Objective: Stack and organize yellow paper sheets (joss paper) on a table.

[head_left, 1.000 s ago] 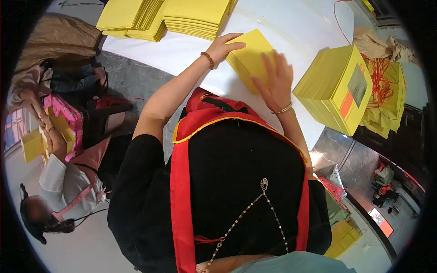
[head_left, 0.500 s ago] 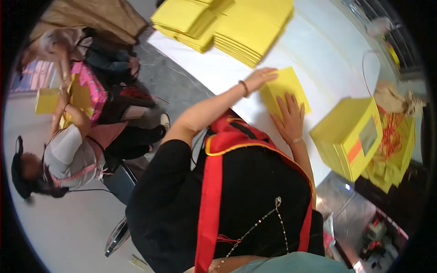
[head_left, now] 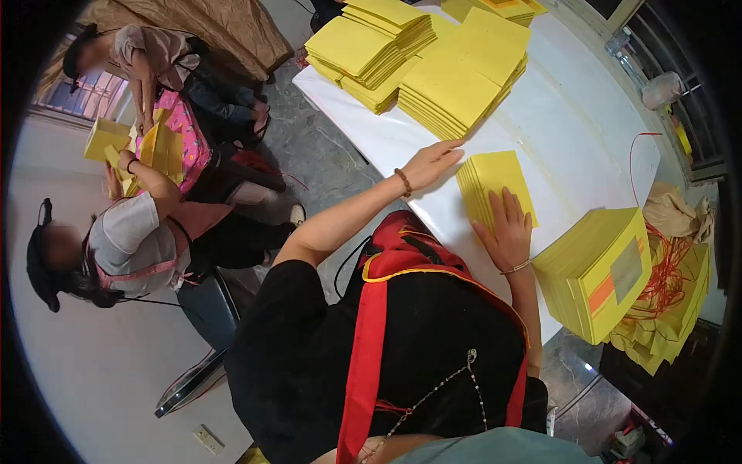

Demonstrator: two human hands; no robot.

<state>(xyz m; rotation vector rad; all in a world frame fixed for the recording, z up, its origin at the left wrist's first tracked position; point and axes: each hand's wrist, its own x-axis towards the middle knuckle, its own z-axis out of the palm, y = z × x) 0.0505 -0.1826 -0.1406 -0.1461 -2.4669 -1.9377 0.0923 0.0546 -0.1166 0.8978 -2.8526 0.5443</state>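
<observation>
On the white table (head_left: 580, 147) in front of me lies a small stack of yellow folded paper pieces (head_left: 497, 172), its layered edges facing left. My right hand (head_left: 507, 233) rests flat on the stack's near right part, fingers stretched out. Just left of the stack, my left hand (head_left: 431, 165) is open with straight fingers and holds nothing; a narrow gap separates its fingertips from the paper. To the right, a thick block of yellow paper pieces (head_left: 591, 271) sits near the table edge, showing a grey panel and an orange patch on its end.
Taller yellow stacks (head_left: 456, 85) cover the table's far left part. Red cords (head_left: 671, 267) lie over crumpled yellow paper (head_left: 665, 332) at the right edge. Two people work on the left at a pink-covered table (head_left: 189, 151). A black chair (head_left: 209, 313) stands behind my left side.
My left hand has come off the stack's far left corner and shifted left of it. My right hand stays on top. The whole view has shifted, showing more of the far table.
</observation>
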